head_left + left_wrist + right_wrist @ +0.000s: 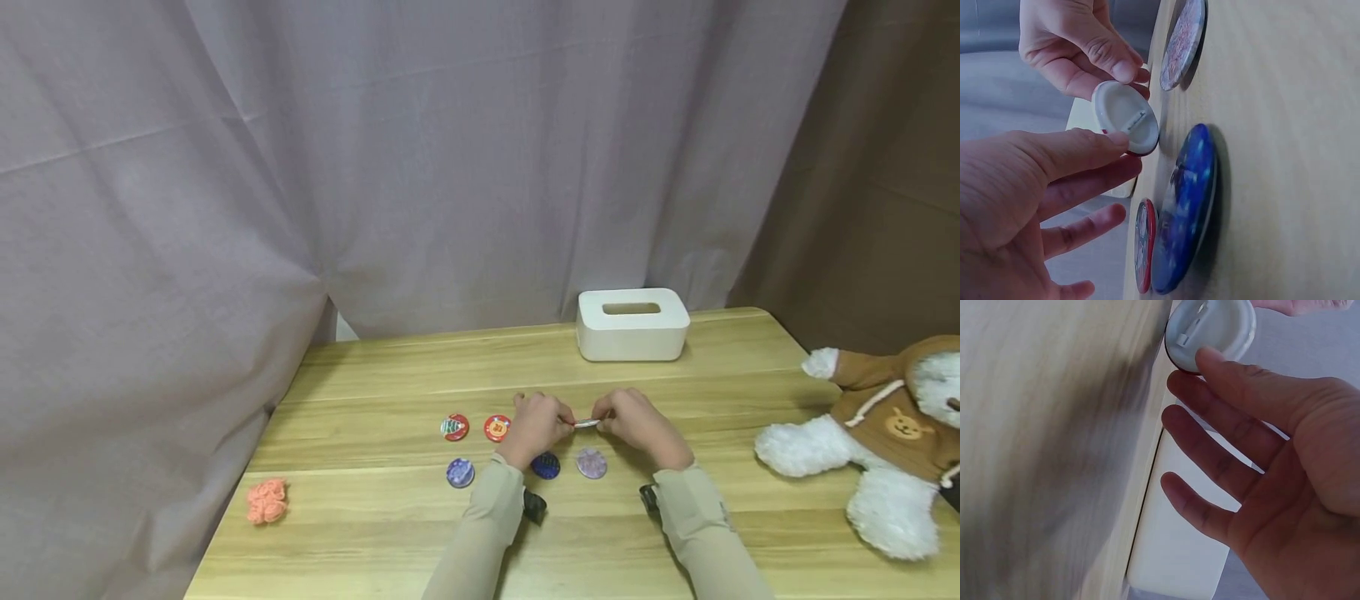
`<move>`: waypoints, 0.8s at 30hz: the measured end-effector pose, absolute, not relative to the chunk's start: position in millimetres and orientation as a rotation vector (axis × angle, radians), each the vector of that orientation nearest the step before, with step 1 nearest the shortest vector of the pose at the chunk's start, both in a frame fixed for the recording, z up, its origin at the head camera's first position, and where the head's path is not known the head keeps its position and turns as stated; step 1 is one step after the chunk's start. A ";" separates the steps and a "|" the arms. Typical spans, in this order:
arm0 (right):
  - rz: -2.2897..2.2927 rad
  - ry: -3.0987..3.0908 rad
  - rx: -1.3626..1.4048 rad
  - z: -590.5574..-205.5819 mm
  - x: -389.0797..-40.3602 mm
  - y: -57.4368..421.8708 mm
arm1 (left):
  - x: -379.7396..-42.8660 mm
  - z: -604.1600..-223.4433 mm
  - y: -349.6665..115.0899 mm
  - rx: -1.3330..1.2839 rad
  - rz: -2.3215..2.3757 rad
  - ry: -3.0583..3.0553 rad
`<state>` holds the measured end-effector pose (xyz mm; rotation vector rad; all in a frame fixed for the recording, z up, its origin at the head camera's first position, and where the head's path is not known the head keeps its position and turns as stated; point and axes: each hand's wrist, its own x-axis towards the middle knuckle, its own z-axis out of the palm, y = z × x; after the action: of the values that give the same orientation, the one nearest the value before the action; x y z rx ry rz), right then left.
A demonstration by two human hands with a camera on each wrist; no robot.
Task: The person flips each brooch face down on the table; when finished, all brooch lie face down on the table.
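Fingers (pixel 1079 150) of the left hand (pixel 531 430) and right hand (pixel 643 427) pinch opposite edges of a pin-back button badge (pixel 1120 107) above the table (pixel 360 517), apparently steadying it with its clasp (pixel 1137 120) exposed, while five others (pixel 461 472) lie spaced face-up, seemingly so each design shows.
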<state>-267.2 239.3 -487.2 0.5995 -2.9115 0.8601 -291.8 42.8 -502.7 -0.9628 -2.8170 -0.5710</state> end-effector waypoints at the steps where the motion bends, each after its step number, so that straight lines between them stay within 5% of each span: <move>1: 0.861 -2.908 0.601 -486.3 -266.8 238.8 | -292.2 -502.8 42.4 -0.959 -0.560 -2.808; 24: 0.949 -2.921 0.531 -487.2 -269.7 238.5 | -291.6 -498.0 41.2 -0.933 -0.579 -2.801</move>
<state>-269.7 238.5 -487.2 0.5306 -2.9211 0.9489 -291.6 41.2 -498.0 -0.9326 -2.8012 -0.5785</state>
